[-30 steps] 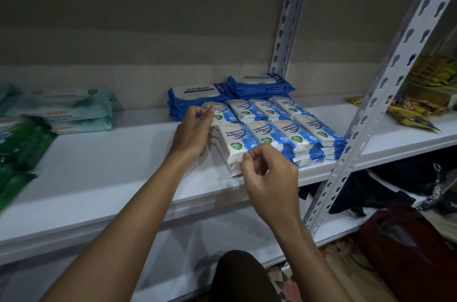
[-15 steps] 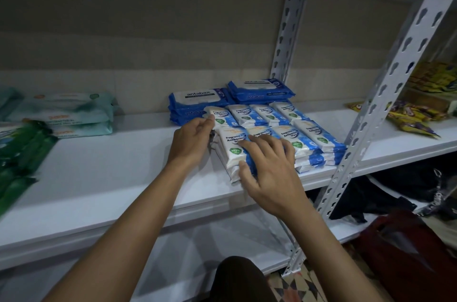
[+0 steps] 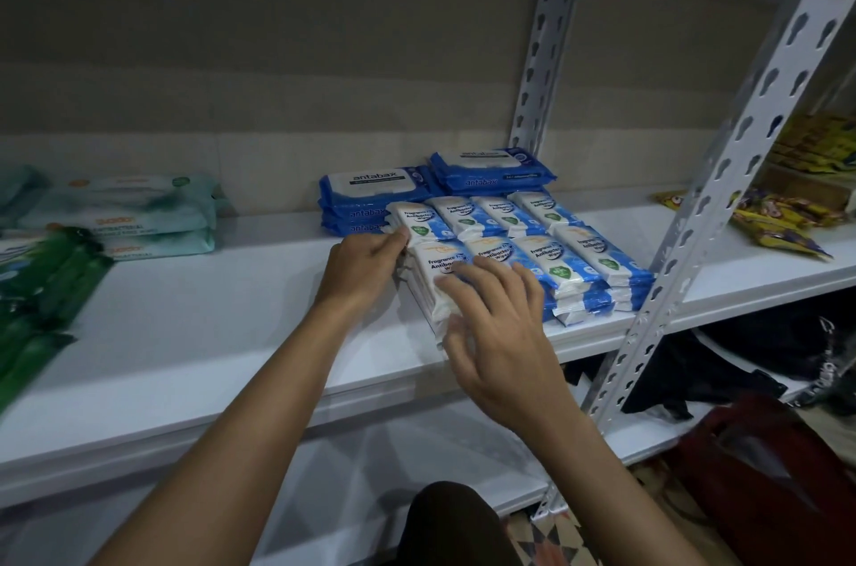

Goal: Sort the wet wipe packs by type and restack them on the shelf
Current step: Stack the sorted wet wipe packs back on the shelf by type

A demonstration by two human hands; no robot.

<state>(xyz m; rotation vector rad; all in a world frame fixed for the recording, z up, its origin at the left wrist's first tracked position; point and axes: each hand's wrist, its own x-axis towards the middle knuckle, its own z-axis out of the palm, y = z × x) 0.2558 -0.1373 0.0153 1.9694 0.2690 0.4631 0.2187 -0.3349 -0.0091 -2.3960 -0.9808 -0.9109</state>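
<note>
Dim, bluish light; wide-angle bending at the edges, and motion blur at the left edge

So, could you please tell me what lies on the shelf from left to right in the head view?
Green packs → pale teal packs → dark blue antabax packs → white-and-blue antibacterial wipe packs → yellow snack packets.
</note>
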